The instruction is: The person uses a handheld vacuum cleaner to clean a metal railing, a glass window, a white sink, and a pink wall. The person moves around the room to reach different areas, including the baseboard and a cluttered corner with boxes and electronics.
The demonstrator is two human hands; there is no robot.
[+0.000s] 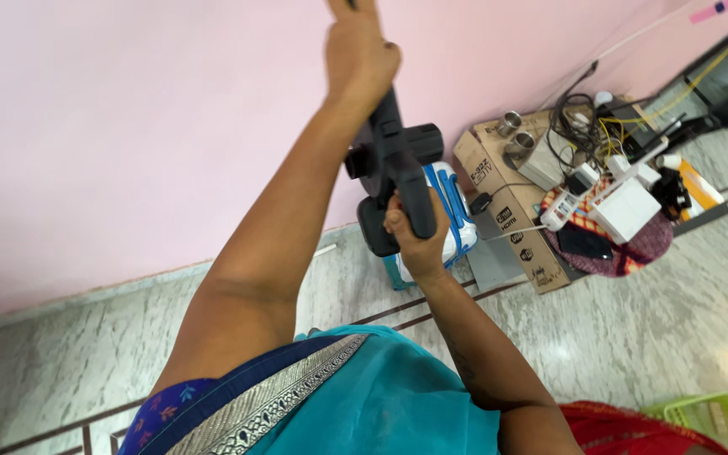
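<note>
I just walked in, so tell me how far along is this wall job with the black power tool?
Done: nothing finished shows on the pink wall; no mark is visible. In hand: the right hand grips the black tool by its handle, and the left hand is raised above it against the wall, fingers cut off by the frame. Left: cannot tell; the tool's tip is hidden.

Black power tool (393,164), upright, raised

Black tool (398,168) seen at centre. Wall (128,126) painted pink, 10 o'clock. Floor (676,320) marbled grey-white with dark lines. Teal garment (389,396) edged with silver patterned border, 6 o'clock. Green basket (709,417) at 4 o'clock; red-checked cloth (634,253) at 3.
</note>
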